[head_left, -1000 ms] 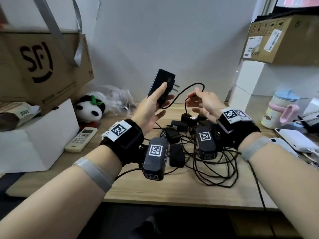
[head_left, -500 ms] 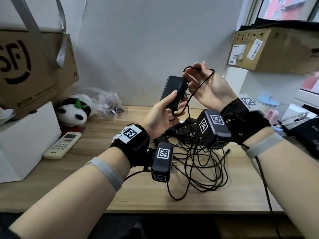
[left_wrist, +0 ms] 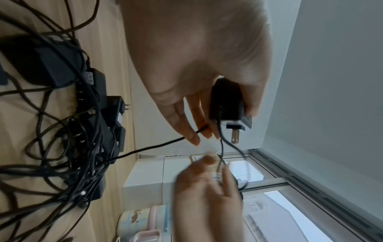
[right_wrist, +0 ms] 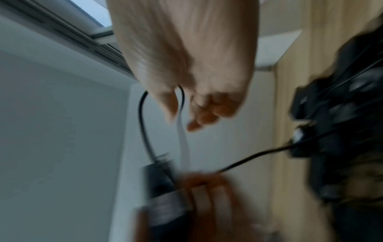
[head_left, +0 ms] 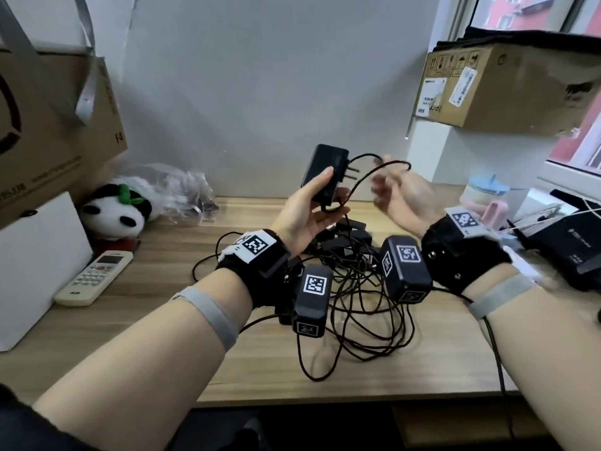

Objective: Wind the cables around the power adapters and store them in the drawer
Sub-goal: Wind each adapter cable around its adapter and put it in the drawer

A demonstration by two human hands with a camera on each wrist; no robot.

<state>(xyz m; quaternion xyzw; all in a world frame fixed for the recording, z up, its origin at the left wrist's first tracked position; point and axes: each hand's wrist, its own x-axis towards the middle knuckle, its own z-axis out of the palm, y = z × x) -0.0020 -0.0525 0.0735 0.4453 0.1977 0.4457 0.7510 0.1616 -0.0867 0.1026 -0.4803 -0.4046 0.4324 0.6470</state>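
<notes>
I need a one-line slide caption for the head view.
Left hand holds a power adapter while right hand loops its cable.

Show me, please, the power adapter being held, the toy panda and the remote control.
power adapter (head_left: 325, 169), head view, black body.
toy panda (head_left: 117, 211), head view, face.
remote control (head_left: 94, 277), head view, keypad.

Both hands raised over a heap of adapters and cables at the middle of the surface (head_left: 247, 362).

The left hand (head_left: 300, 213) holds one power adapter (head_left: 323, 172) up above the pile of adapters (head_left: 349, 237), prongs toward the right hand (head_left: 401, 198), which has that adapter's cable (head_left: 374, 172) looped over it just to the right. The tangled cables (head_left: 364, 323) spread in front of the pile, toward the near edge. At left lie a remote control (head_left: 94, 277), a panda toy (head_left: 113, 211) behind it, and a white box (head_left: 35, 265) further left, under a cardboard box (head_left: 55, 138). A plastic bag (head_left: 182, 187) sits against the wall. At right, a lidded cup (head_left: 484, 198), with a second cardboard box (head_left: 500, 89) above it.
</notes>
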